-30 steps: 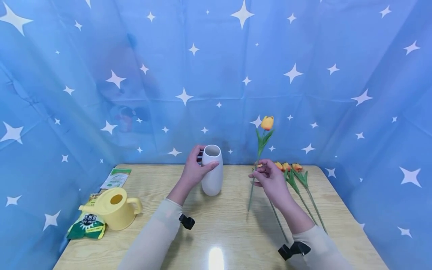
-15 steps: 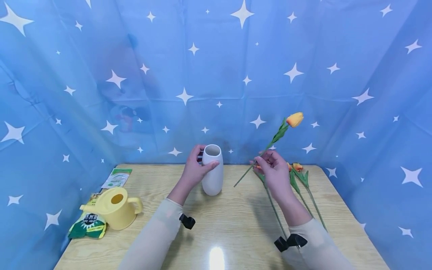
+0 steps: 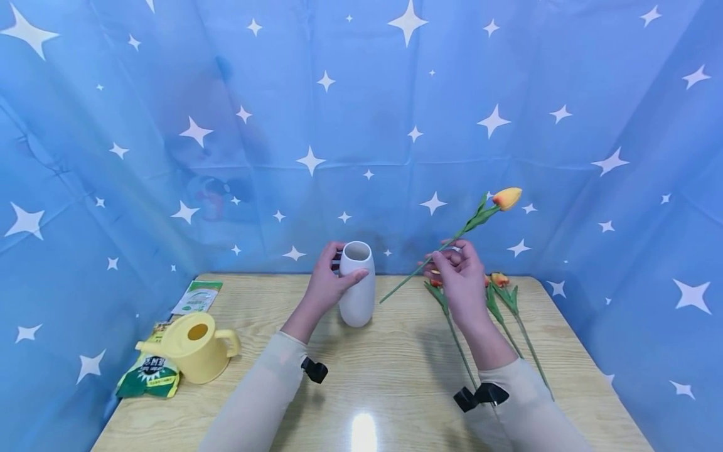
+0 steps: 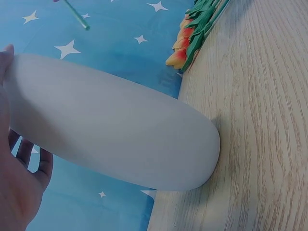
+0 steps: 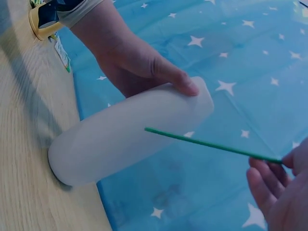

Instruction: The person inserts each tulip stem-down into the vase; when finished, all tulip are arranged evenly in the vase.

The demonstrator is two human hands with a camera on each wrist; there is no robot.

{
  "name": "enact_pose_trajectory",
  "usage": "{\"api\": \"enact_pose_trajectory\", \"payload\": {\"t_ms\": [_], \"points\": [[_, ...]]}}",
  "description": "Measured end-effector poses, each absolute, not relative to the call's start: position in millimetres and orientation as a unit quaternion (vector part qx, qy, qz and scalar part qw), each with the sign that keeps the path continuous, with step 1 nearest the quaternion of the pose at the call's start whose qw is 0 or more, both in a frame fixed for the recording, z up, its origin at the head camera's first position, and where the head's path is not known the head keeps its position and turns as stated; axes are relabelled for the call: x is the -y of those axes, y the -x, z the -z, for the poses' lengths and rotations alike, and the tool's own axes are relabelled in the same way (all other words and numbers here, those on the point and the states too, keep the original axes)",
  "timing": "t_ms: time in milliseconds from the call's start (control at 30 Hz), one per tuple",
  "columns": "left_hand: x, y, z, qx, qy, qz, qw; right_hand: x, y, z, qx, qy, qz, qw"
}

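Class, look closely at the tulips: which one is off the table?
The yellow-orange tulip pinched in the person's right hand, slanting with its bloom raised above the hand; the other tulips lie on the wooden table.

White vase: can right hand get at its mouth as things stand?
Probably yes: the vase stands open-topped, with nothing visible between it and the right hand, but the tulip pinched there would likely need tilting upright. The left hand grips the vase's side.
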State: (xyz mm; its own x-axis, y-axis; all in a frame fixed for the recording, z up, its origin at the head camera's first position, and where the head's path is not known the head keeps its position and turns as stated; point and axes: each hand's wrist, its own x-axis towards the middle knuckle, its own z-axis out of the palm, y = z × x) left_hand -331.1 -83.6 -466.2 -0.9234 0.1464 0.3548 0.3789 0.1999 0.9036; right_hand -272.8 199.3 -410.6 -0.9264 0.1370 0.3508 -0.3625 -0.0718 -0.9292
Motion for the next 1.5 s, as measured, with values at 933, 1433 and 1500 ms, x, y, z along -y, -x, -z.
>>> {"api": "enact_pose_trajectory", "payload": {"t_ms": [933, 1433, 1500], "points": [[83.5, 329.6, 467.5, 0.769, 0.170, 0.609, 0.094, -179.2, 293.0, 375.8, 0.546, -0.114, -0.772, 0.303], [83.6, 329.0, 465.7, 0.770, 0.168, 0.609, 0.091, -151.0, 307.4, 364.5, 0.593, -0.126, -0.739, 0.294], [83.5, 329.2, 465.4, 0.769, 0.169, 0.610, 0.092, -146.4, 310.3, 366.2, 0.604, -0.130, -0.734, 0.282]]}}
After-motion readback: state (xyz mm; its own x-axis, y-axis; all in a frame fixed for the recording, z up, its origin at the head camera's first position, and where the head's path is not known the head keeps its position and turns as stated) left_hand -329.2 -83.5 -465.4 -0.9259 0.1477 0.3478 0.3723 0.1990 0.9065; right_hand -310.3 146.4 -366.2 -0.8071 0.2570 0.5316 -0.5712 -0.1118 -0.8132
